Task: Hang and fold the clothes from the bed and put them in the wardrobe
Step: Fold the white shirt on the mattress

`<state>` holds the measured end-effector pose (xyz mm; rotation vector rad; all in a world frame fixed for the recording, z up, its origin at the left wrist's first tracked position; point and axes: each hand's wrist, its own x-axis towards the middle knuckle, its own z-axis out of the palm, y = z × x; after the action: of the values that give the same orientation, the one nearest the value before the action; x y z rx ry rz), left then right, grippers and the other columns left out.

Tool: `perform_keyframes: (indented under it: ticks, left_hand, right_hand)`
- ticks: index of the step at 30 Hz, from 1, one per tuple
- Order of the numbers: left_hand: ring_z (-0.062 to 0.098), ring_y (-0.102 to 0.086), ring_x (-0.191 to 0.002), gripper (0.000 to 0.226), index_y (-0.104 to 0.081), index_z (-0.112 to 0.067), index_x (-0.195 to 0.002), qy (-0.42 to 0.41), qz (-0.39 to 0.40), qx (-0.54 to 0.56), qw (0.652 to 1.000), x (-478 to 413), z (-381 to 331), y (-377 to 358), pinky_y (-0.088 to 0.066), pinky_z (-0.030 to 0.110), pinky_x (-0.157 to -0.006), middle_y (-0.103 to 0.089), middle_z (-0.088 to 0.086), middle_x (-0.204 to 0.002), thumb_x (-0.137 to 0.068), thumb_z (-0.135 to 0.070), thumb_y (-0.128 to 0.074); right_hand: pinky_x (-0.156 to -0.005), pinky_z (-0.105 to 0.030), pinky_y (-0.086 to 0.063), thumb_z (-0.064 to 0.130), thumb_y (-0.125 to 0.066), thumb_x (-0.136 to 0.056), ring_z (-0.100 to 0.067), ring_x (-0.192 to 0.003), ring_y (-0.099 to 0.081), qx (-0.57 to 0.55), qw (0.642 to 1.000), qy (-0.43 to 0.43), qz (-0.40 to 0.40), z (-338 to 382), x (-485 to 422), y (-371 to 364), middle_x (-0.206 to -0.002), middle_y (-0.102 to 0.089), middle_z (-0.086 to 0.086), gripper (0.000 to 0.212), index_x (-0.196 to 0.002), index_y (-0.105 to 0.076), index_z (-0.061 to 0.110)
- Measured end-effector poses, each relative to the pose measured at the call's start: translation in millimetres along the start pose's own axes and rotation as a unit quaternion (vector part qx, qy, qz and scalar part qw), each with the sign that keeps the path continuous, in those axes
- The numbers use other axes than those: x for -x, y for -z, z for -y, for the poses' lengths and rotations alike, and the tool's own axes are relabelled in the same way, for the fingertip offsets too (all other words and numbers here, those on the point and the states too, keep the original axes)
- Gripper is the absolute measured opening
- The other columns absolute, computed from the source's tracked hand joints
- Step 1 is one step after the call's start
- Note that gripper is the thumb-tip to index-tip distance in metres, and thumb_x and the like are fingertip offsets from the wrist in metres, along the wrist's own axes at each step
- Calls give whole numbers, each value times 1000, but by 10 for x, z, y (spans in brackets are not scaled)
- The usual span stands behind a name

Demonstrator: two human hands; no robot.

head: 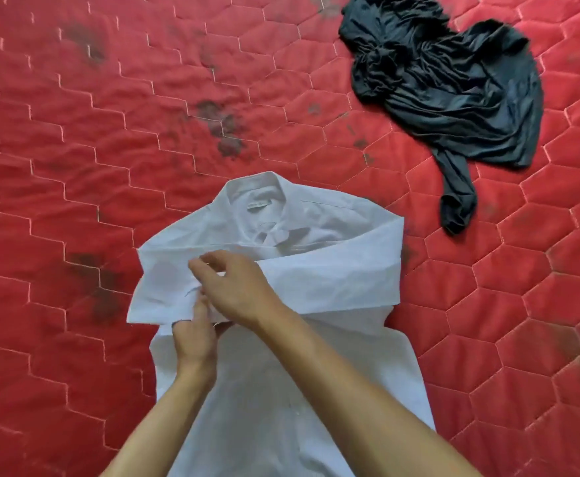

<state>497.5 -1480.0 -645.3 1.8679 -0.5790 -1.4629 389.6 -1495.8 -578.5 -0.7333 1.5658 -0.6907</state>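
Both hands' fingers pinch the white shirt [316, 280]'s folded sleeve at its left end; sleeve's long axis runs left-right; left hand [192, 342] nearer than right hand [237, 287].

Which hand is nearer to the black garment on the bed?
The right hand. It rests on the white shirt, below and left of the black garment. The left hand grips the shirt's folded sleeve further down and left, so it is farther away.

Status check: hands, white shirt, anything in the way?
Left hand and right hand both pinching folded sleeve of white shirt. Shirt half folded on red mattress. Black garment lies apart, not in the way.
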Motion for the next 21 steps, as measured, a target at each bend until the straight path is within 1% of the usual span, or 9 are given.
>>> perform_keyframes:
  ticks: [1, 3, 6, 9, 12, 14, 16, 19, 21]
  left_hand:
    - [9, -71, -66, 20, -67, -11, -92, 12, 7, -61, 998, -80, 7, 95, -58, 25, -57, -72, 2, -80, -102, -16, -50]
    - [13, -72, -68, 11, -60, -11, -93, 38, 9, -43, 998, -334, 105, 313, -60, 30, -59, -71, 11, -91, -101, -10, -53]
    - [22, -70, -81, 24, -55, -15, -90, 65, -22, -74, 995, -504, 227, 636, -61, 34, -59, -63, 22, -111, -95, 9, -52]
    - [26, -64, -85, 26, -62, -8, -112, 40, -73, -176, 981, -412, 400, 888, -54, 19, -53, -66, 17, -113, -91, 5, -58]
    - [40, -56, -113, 56, -49, -6, -137, -23, -62, -437, 897, -153, 715, 1161, -46, 36, -92, -56, 22, -129, -85, -11, -70]
    - [46, -44, -125, 76, -41, -7, -143, -46, -47, -521, 851, 50, 982, 1400, -39, 50, -101, -43, 26, -138, -79, -23, -79]
    - [47, -41, -126, 87, -37, -5, -143, -46, -42, -567, 822, 198, 1248, 1661, -40, 55, -99, -40, 27, -139, -75, -34, -83]
    - [48, -49, -121, 90, -38, -1, -138, 11, -68, -537, 841, 394, 1491, 2035, -44, 55, -93, -51, 28, -132, -73, -41, -85]
    - [45, -56, -115, 73, -51, 0, -130, 55, -22, -523, 851, 545, 1602, 2296, -46, 48, -90, -60, 24, -125, -77, -40, -82]
  right_hand:
    - [-95, -31, -48, 44, -51, -96, -18, -106, -66, 3, 1000, 2, 3, -160, 70, -18, -117, -70, -1, 38, -117, -67, 17]
    - [-90, -24, -47, 38, -53, -98, -11, -102, -66, 41, 999, -2, -2, -609, 240, 30, -113, -71, 3, 31, -115, -69, 18]
    - [-90, -25, -48, 29, -56, -98, -10, -98, -65, 123, 990, -48, -44, -1451, 596, 250, -109, -72, 2, 23, -111, -70, 16]
    - [-94, -30, -43, 20, -62, -92, -21, -109, -60, 231, 959, -97, -135, -2263, 1084, 463, -116, -65, -4, 24, -115, -66, 13]
    - [-95, -45, -41, 21, -74, -81, -38, -111, -52, 316, 901, -182, -235, -2857, 1561, 607, -123, -55, -15, 47, -122, -58, 8]
    - [-94, -47, -42, 31, -77, -78, -39, -114, -48, 297, 886, -255, -248, -3029, 1819, 649, -129, -46, -17, 67, -134, -46, 9]
    - [-87, -44, -46, 36, -77, -78, -35, -110, -53, 239, 901, -278, -231, -3144, 1994, 629, -122, -51, -11, 74, -137, -37, 15]
    - [-74, -40, -51, 42, -74, -79, -25, -89, -62, 162, 919, -289, -214, -3327, 2208, 521, -101, -64, -1, 48, -114, -53, 17]
    - [-70, -37, -51, 45, -73, -81, -21, -83, -65, 130, 926, -286, -208, -3461, 2392, 401, -95, -71, 0, 31, -100, -67, 21]
